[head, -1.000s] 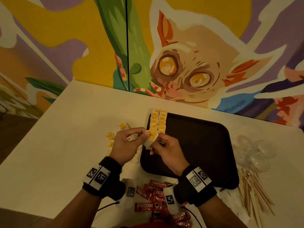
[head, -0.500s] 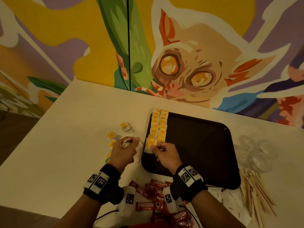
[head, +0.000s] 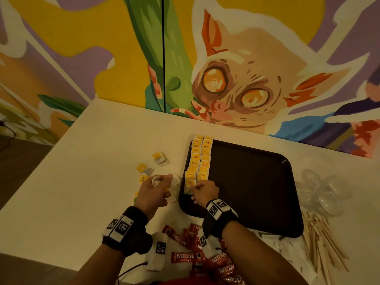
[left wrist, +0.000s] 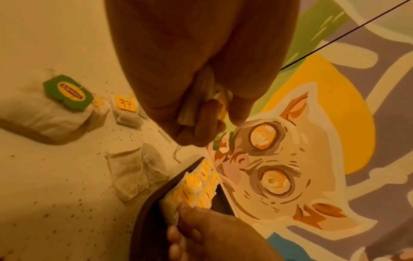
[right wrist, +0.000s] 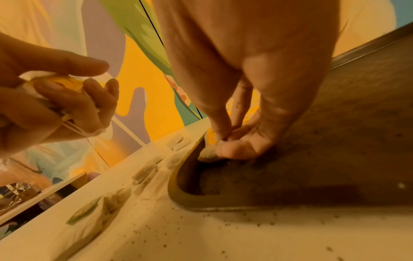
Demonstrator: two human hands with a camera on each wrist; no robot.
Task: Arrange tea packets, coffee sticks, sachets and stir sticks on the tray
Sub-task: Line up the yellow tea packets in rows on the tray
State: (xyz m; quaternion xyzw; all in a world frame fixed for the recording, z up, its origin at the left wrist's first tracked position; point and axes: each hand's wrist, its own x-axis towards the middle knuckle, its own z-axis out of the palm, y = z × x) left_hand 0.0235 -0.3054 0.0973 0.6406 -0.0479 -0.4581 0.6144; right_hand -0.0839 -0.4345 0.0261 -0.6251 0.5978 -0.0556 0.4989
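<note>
The right hand (head: 204,192) rests on the near left end of the dark tray (head: 257,182), fingers curled and pinching the nearest tea packet (head: 189,185) at the foot of the rows. The left hand (head: 153,191), just left of the tray above the counter (head: 82,192), is closed around a bunch of tea packets (right wrist: 55,83) (how many I cannot tell), their strings hanging below the fingers.

Two rows of yellow-tagged tea packets (head: 200,159) run along the tray's left edge toward the upper middle of the frame, about eight in each. Left of the tray, at least three loose tea packets (head: 160,158) lie on the counter. At the bottom of the frame is a heap of red coffee sticks (head: 185,257), too overlapped to count. In the lower right lies a bundle of wooden stir sticks (head: 327,245), with a clear plastic heap (head: 320,192) beyond it.
</note>
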